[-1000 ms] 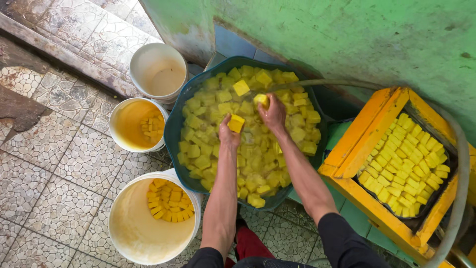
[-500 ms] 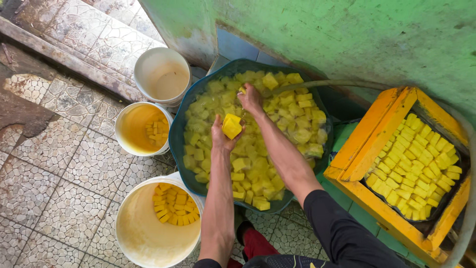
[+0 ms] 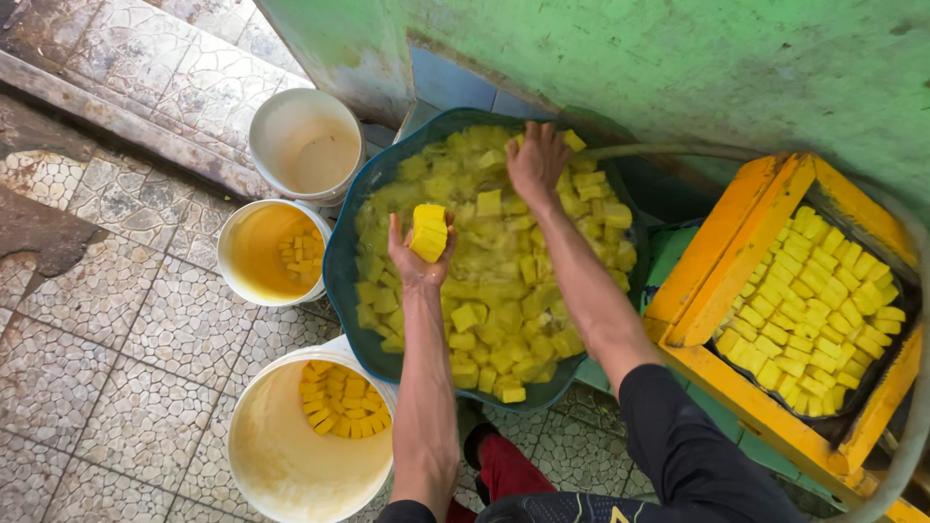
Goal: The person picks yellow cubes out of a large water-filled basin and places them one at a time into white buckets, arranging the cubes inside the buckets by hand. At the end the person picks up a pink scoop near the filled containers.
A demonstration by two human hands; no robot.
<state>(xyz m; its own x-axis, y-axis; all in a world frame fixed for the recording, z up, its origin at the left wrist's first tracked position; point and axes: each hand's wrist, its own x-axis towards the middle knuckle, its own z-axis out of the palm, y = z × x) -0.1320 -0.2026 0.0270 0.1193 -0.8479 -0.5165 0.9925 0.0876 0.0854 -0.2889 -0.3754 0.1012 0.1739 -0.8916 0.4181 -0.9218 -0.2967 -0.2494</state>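
The left hand (image 3: pixel 418 254) is raised over the left side of the basin (image 3: pixel 341 254), palm up, fingers cupped around a small stack of yellow blocks (image 3: pixel 428 230). The right hand (image 3: pixel 539 161) reaches to the far rim of the basin, fingers spread and pressed down among the floating blocks; whether it has closed on one cannot be told from this view. The basin is full of blocks in yellowish liquid.

Step in hand, as judged: collecting blocks from the basin into the left palm.

Three buckets stand at the basin's left edge. The near bucket (image 3: pixel 281 455) holds a tidy cluster of blocks at its right wall; the middle bucket (image 3: pixel 242 252) holds a few; the far bucket (image 3: pixel 300 145) holds only liquid. A yellow-framed tray (image 3: pixel 736 242) of blocks sits to the right.

The next move calls for a firm, level palm so that the stack does not slide.
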